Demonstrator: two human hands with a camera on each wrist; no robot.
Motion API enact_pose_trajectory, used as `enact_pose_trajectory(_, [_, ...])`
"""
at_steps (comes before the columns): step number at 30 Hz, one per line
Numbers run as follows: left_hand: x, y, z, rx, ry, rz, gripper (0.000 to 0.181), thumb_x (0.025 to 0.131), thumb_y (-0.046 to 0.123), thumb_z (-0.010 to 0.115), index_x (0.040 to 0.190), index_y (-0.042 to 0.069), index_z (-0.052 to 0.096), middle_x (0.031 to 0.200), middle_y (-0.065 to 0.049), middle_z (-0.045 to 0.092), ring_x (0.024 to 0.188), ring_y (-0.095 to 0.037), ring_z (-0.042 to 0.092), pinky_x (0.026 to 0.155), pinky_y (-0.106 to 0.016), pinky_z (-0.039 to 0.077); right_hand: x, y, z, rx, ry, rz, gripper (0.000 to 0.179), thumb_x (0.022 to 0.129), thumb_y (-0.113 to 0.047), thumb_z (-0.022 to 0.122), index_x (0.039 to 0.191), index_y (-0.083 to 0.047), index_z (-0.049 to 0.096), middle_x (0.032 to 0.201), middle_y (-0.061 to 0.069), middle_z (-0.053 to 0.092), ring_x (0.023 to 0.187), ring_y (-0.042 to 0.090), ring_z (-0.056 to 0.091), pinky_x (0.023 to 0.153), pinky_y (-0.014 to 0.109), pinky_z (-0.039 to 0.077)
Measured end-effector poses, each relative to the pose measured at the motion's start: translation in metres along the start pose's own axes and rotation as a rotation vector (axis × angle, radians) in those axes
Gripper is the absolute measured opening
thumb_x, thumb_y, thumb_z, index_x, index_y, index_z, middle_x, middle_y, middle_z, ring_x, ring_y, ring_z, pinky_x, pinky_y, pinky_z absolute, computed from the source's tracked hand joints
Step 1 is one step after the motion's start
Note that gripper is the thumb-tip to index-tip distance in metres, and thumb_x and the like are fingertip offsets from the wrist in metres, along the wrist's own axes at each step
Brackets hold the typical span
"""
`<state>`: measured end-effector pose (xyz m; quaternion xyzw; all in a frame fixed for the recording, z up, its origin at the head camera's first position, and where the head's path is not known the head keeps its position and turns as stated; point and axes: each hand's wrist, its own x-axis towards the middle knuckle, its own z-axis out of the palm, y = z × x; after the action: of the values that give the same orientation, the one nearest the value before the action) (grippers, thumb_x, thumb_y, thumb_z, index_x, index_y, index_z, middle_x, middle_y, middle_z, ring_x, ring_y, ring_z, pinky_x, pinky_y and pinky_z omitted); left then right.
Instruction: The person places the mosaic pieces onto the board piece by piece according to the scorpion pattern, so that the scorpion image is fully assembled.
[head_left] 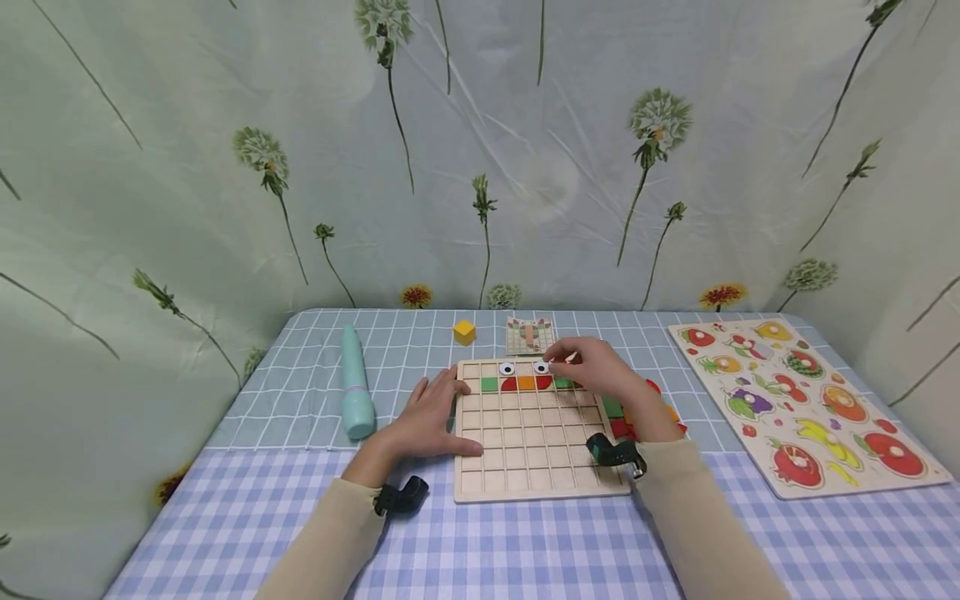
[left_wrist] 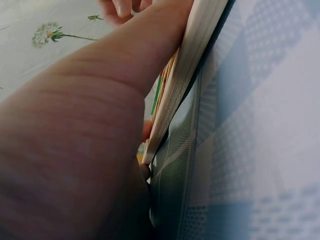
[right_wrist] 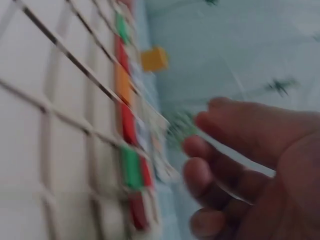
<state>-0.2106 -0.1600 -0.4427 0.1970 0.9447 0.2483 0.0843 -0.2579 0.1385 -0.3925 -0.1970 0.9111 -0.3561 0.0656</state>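
Observation:
A wooden grid board (head_left: 517,437) lies flat on the table. Its upper rows hold two round-eyed white tiles (head_left: 507,368) above green, red and orange tiles (head_left: 526,382). My left hand (head_left: 431,417) rests along the board's left edge, thumb laid over the grid and fingertips at the upper left rim. In the left wrist view, the thumb side lies against the board's thick edge (left_wrist: 172,95). My right hand (head_left: 596,367) is over the upper right of the board, fingertips beside the right eye tile (head_left: 541,367). The right wrist view shows its fingers loosely bent with nothing between them.
Behind the board lie a pattern card (head_left: 529,335) and a yellow block (head_left: 464,332). More coloured pieces (head_left: 613,407) lie by the board's right edge, partly behind my right arm. A turquoise tapered object (head_left: 357,383) is at left, a fruit puzzle board (head_left: 810,408) at right.

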Motion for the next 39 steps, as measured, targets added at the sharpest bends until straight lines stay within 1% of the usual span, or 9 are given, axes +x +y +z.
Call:
enact_pose_trajectory(6, [0.000,0.000,0.000,0.007,-0.007,0.008,0.087,0.072,0.062,0.081,0.134,0.014,0.044,0.170,-0.013,0.009,0.158,-0.032,0.007,0.125,-0.059,0.000,-0.017,0.023,-0.030,-0.002,-0.052,0.092,0.030,0.098,-0.023,0.062,0.124,-0.008,0.066,0.110,0.013,0.067,0.086,0.023,0.060,0.072,0.033,0.053])
enact_pose_trajectory(9, [-0.001,-0.001,-0.001,0.000,-0.011,0.011,0.085,0.073,0.060,0.080,0.134,0.013,0.043,0.169,-0.014,0.009,0.158,-0.032,0.008,0.125,-0.059,0.001,-0.026,0.034,-0.042,0.010,-0.064,0.121,0.032,0.098,-0.021,0.061,0.127,-0.007,0.063,0.111,0.015,0.066,0.078,0.023,0.059,0.065,0.033,0.052])
enact_pose_trajectory(13, [0.000,-0.003,-0.001,-0.028,-0.023,0.007,0.082,0.076,0.053,0.080,0.136,0.011,0.044,0.169,-0.016,0.011,0.157,-0.033,0.007,0.125,-0.059,0.001,-0.034,0.049,-0.054,-0.012,-0.057,0.161,0.035,0.097,-0.018,0.061,0.129,-0.003,0.061,0.110,0.018,0.064,0.073,0.023,0.058,0.062,0.033,0.051])
enact_pose_trajectory(15, [0.001,-0.003,-0.002,-0.043,-0.028,0.007,0.082,0.076,0.050,0.080,0.137,0.010,0.044,0.169,-0.017,0.011,0.157,-0.034,0.007,0.125,-0.059,0.001,-0.037,0.056,-0.057,-0.036,-0.048,0.195,0.036,0.097,-0.017,0.062,0.129,-0.002,0.060,0.109,0.018,0.063,0.076,0.022,0.058,0.064,0.031,0.050])
enact_pose_trajectory(20, [0.002,-0.002,-0.002,-0.056,-0.039,0.001,0.082,0.075,0.049,0.082,0.137,0.010,0.045,0.169,-0.016,0.011,0.158,-0.033,0.005,0.126,-0.058,-0.001,-0.041,0.071,-0.060,-0.077,-0.041,0.288,0.034,0.095,-0.017,0.064,0.125,-0.003,0.063,0.104,0.017,0.061,0.083,0.022,0.056,0.070,0.027,0.048])
enact_pose_trajectory(24, [0.002,-0.002,-0.002,-0.056,-0.036,-0.004,0.082,0.075,0.049,0.082,0.137,0.010,0.046,0.168,-0.015,0.013,0.158,-0.033,0.006,0.126,-0.057,-0.001,-0.043,0.079,-0.059,-0.082,-0.043,0.312,0.031,0.094,-0.016,0.065,0.121,-0.002,0.064,0.096,0.014,0.060,0.083,0.022,0.054,0.069,0.028,0.046])
enact_pose_trajectory(28, [0.002,-0.002,-0.003,-0.044,-0.032,-0.008,0.081,0.075,0.049,0.082,0.138,0.012,0.046,0.169,-0.013,0.013,0.158,-0.030,0.006,0.127,-0.055,-0.001,-0.044,0.080,-0.058,-0.075,-0.022,0.331,0.029,0.093,-0.015,0.066,0.118,-0.001,0.064,0.094,0.014,0.059,0.082,0.023,0.054,0.069,0.028,0.046])
enact_pose_trajectory(33, [0.000,-0.002,-0.004,-0.052,-0.028,-0.006,0.080,0.075,0.049,0.082,0.136,0.011,0.047,0.168,-0.015,0.014,0.158,-0.033,0.007,0.126,-0.057,0.000,-0.046,0.081,-0.058,-0.089,-0.005,0.374,0.029,0.092,-0.018,0.069,0.113,0.000,0.062,0.098,0.017,0.061,0.084,0.024,0.055,0.070,0.028,0.048])
enact_pose_trajectory(39, [0.000,-0.001,-0.003,-0.052,-0.036,-0.008,0.080,0.075,0.051,0.082,0.135,0.012,0.046,0.168,-0.015,0.014,0.158,-0.032,0.006,0.126,-0.058,-0.001,-0.048,0.080,-0.059,-0.122,-0.013,0.409,0.022,0.092,-0.020,0.072,0.100,-0.002,0.062,0.088,0.011,0.061,0.081,0.023,0.053,0.068,0.029,0.043])
